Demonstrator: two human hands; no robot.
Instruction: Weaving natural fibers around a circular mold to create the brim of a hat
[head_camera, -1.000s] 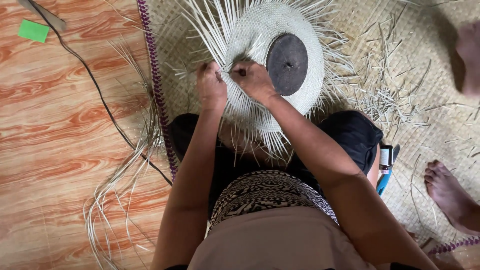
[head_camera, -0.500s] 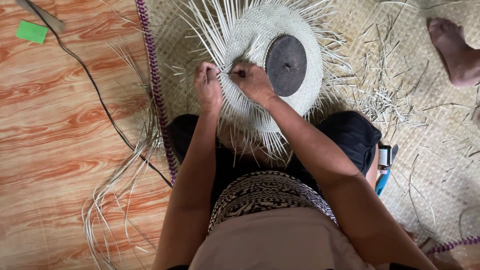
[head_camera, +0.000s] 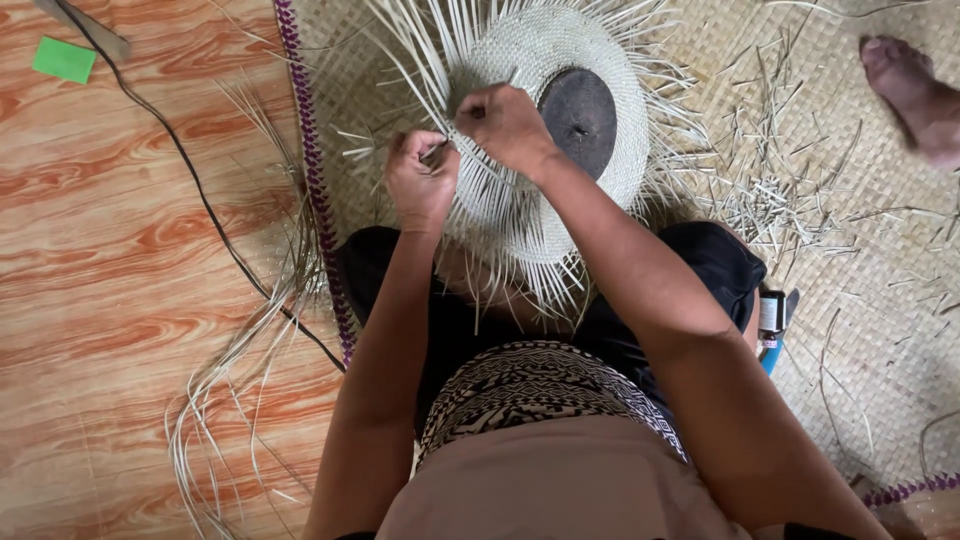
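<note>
A wood-patterned floor (head_camera: 110, 300) is covered on its right part by a woven mat (head_camera: 880, 300) with a purple edge. Cut straw bits (head_camera: 780, 190) are scattered on the mat. A black cable (head_camera: 200, 190), a green square (head_camera: 63, 60) and long loose strands (head_camera: 230, 400) lie on the bare floor.

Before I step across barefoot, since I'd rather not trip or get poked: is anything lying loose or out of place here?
Yes. Cut straw bits lie scattered over the woven mat right of the half-woven hat. Long loose strands trail off the mat onto the wooden floor, crossed by a black cable. A small blue tool lies by the person's leg.
</note>
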